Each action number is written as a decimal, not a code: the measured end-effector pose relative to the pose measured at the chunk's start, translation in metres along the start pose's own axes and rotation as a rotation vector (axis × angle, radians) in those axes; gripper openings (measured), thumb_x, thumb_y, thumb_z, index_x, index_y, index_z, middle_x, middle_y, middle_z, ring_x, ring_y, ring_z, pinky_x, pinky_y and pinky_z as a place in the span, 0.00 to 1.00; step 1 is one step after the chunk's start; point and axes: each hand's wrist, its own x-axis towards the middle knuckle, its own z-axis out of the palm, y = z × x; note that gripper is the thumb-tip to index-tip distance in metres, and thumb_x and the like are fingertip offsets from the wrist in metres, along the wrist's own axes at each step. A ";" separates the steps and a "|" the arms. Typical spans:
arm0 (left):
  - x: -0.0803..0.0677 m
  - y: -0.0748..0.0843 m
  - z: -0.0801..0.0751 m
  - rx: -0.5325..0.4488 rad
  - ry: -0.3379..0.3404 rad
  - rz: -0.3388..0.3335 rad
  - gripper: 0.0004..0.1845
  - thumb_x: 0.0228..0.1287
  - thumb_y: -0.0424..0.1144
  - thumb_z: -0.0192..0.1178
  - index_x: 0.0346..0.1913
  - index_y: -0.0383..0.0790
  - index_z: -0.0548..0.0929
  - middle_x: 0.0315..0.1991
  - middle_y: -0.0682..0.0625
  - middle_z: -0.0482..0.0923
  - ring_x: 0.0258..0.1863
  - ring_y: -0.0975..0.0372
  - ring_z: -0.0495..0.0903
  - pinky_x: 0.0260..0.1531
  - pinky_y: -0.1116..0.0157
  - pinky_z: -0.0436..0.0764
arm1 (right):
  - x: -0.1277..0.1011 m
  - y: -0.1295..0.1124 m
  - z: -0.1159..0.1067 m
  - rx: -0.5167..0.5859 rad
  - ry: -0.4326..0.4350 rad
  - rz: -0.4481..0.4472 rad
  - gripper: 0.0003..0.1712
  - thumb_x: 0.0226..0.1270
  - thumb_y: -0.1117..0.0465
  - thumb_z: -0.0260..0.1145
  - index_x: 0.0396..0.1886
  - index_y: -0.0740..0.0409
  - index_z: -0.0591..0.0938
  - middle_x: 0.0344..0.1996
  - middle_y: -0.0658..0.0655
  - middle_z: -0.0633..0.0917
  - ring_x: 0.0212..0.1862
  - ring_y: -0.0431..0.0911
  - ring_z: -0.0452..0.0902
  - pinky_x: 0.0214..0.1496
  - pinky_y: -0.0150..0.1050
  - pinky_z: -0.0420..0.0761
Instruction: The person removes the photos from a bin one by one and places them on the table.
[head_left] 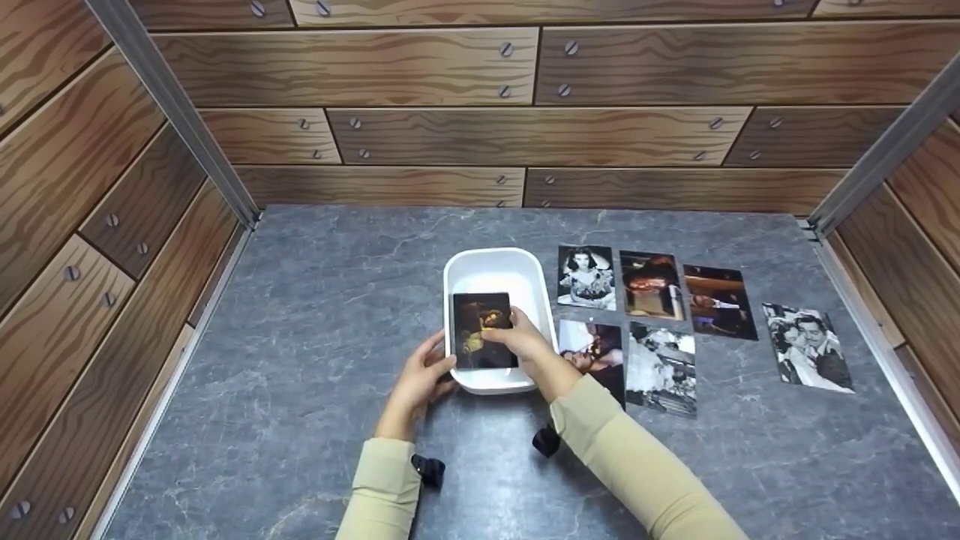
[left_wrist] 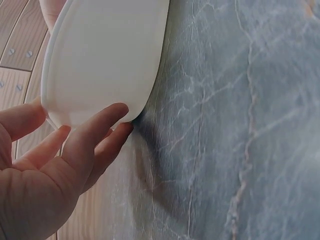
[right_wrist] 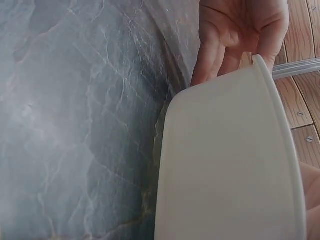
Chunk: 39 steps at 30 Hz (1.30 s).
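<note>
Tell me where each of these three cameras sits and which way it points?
Head: worn on the head, looking forward and down at the grey table, white tub, photos and both hands and sleeves.
Left wrist: beside the left hand, looking along its fingers at the tub's outer wall.
Right wrist: low by the tub, looking across the table; the hand at the top seems the left one.
Shared: all three show the tub and the table.

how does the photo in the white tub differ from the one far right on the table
The photo in the tub is dark and in colour; the far-right photo is black and white. The first lies over the white tub under the right hand, with the left hand at the tub's side; the second lies flat on the table, untouched and apart. Both are upright rectangular prints.
</note>
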 end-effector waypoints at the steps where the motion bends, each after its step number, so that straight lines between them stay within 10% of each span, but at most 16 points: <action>1: 0.000 0.000 0.000 0.001 -0.001 -0.001 0.31 0.70 0.28 0.52 0.74 0.36 0.58 0.67 0.28 0.63 0.51 0.52 0.77 0.39 0.63 0.85 | 0.014 0.012 -0.003 0.009 0.008 0.003 0.57 0.51 0.62 0.73 0.75 0.65 0.50 0.73 0.70 0.56 0.71 0.55 0.59 0.74 0.43 0.60; 7: 0.000 -0.001 0.001 0.016 0.004 -0.010 0.31 0.70 0.29 0.53 0.74 0.37 0.58 0.68 0.28 0.62 0.51 0.51 0.78 0.38 0.62 0.85 | 0.083 0.061 -0.014 -0.024 0.092 0.053 0.60 0.41 0.63 0.73 0.74 0.70 0.53 0.66 0.69 0.69 0.66 0.56 0.65 0.73 0.48 0.62; 13: 0.002 -0.003 0.002 0.009 -0.004 -0.005 0.31 0.70 0.29 0.53 0.74 0.38 0.59 0.68 0.29 0.62 0.52 0.51 0.78 0.37 0.64 0.85 | 0.098 0.066 -0.019 0.018 0.097 0.100 0.60 0.42 0.63 0.74 0.73 0.73 0.52 0.70 0.70 0.62 0.69 0.56 0.60 0.73 0.57 0.58; 21: 0.002 -0.004 0.001 -0.012 -0.014 0.017 0.31 0.69 0.28 0.53 0.73 0.36 0.58 0.67 0.28 0.63 0.49 0.53 0.78 0.36 0.65 0.85 | 0.120 0.095 -0.022 -0.004 0.106 -0.043 0.51 0.36 0.70 0.72 0.70 0.58 0.68 0.57 0.65 0.78 0.54 0.48 0.75 0.52 0.36 0.79; 31: 0.001 -0.002 -0.001 -0.012 -0.014 0.014 0.31 0.70 0.28 0.52 0.74 0.36 0.57 0.68 0.27 0.62 0.52 0.49 0.78 0.38 0.62 0.86 | -0.029 -0.039 -0.001 -0.043 0.072 -0.017 0.51 0.43 0.85 0.51 0.73 0.56 0.62 0.30 0.57 0.78 0.19 0.38 0.63 0.18 0.27 0.62; 39: 0.002 0.000 -0.001 0.021 0.006 -0.019 0.32 0.69 0.30 0.54 0.74 0.39 0.58 0.68 0.30 0.63 0.54 0.49 0.78 0.38 0.63 0.85 | -0.044 -0.056 -0.011 0.060 0.079 -0.068 0.49 0.48 0.87 0.53 0.73 0.58 0.61 0.45 0.74 0.82 0.31 0.44 0.74 0.32 0.31 0.76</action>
